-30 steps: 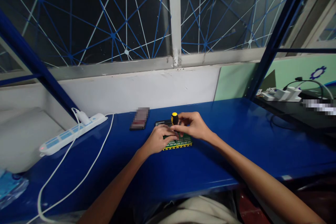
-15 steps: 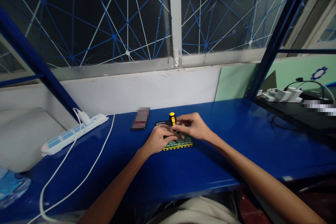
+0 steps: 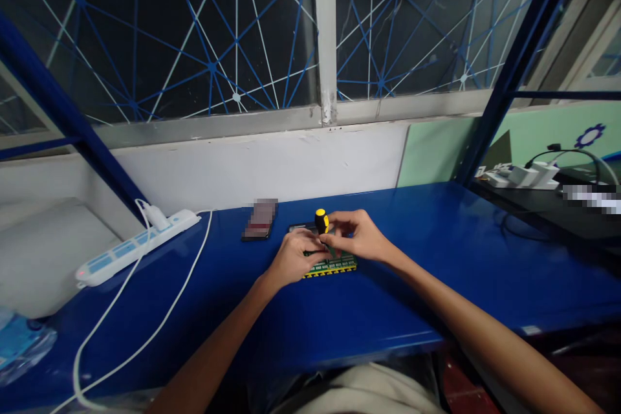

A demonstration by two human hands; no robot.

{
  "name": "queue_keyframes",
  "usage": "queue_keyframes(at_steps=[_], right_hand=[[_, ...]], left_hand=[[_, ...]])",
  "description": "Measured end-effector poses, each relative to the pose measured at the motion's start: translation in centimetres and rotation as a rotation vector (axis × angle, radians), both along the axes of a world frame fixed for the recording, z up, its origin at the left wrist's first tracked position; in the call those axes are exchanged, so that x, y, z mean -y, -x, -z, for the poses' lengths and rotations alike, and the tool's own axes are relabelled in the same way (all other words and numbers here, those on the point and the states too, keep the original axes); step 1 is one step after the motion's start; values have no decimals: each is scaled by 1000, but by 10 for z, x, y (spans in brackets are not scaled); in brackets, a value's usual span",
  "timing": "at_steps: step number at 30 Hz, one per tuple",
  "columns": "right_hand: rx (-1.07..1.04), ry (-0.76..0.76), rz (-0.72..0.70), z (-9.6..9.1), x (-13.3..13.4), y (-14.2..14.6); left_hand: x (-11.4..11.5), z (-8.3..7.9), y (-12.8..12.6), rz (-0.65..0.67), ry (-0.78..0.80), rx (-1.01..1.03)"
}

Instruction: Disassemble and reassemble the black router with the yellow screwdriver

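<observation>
A screwdriver (image 3: 321,222) with a black and yellow handle stands nearly upright over a green circuit board (image 3: 345,262). My right hand (image 3: 359,236) pinches the lower part of its handle between thumb and fingers. Bent over the board's left part, my left hand (image 3: 297,255) brings thumb and forefinger together close to the screwdriver's lower end. What lies between those fingertips is hidden, as is the screwdriver's tip. Yellow pieces line the board's near edge, and a dark edge shows behind my left fingers.
A dark phone-like slab (image 3: 261,220) lies on the blue table (image 3: 417,297) behind my left hand. Farther left is a white power strip (image 3: 140,247) with a trailing cable (image 3: 171,310). Crumpled blue plastic (image 3: 22,343) sits at the left edge. White adapters (image 3: 531,174) stand at right.
The screwdriver's handle has turned, so its yellow patch now faces right rather than toward me. Both hands stay in nearly the same place, with slight finger shifts.
</observation>
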State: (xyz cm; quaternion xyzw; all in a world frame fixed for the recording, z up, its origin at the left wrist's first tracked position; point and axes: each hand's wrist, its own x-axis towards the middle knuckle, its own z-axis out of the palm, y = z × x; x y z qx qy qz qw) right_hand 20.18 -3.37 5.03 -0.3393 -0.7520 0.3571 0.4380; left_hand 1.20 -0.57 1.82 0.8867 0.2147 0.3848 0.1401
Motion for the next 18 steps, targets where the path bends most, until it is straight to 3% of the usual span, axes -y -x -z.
queue_keyframes(at_steps=[12,18], right_hand=[[33,-33,87,16,-7,4],[54,-96,138,14,-6,3]], left_hand=[[3,4,-4,-42,76,17],[6,-3,-1,16,111,-73]])
